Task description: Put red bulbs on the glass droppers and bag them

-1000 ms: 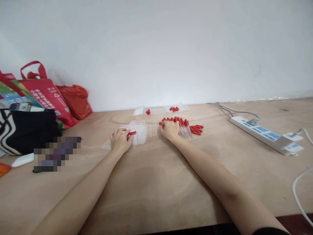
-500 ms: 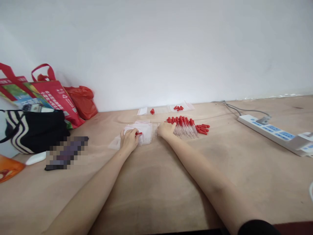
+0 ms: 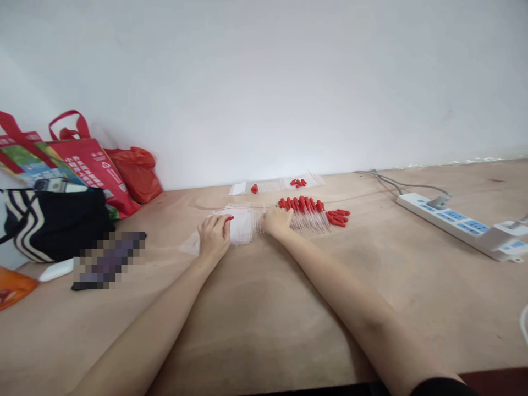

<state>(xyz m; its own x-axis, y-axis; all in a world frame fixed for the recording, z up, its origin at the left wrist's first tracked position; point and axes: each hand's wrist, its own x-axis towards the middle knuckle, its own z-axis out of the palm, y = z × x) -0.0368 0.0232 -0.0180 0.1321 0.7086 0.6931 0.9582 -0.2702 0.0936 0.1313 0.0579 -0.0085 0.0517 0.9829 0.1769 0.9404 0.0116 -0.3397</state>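
Observation:
My left hand (image 3: 214,235) is closed with a small red piece (image 3: 230,218) at its fingertips, above a stack of clear zip bags (image 3: 242,225). My right hand (image 3: 278,221) rests with curled fingers between a row of thin clear sticks (image 3: 258,220) and a pile of red-capped clear sticks (image 3: 306,220); what its fingers grip, if anything, is hidden. Loose red pieces (image 3: 339,217) lie to the right of that pile. Further back, by the wall, more clear bags (image 3: 272,186) lie with a few red pieces (image 3: 298,182) on them.
A white power strip (image 3: 451,220) with plugs and grey cables is at the right. At the left stand a red shopping bag (image 3: 93,165), a red plastic bag (image 3: 138,170) and a black striped bag (image 3: 61,220). A pixelated dark object (image 3: 113,258) lies before them.
My left hand has lifted and turned slightly, and the red piece at its fingertips now points up and right. My right hand has stayed about where it was; the view has shifted slightly.

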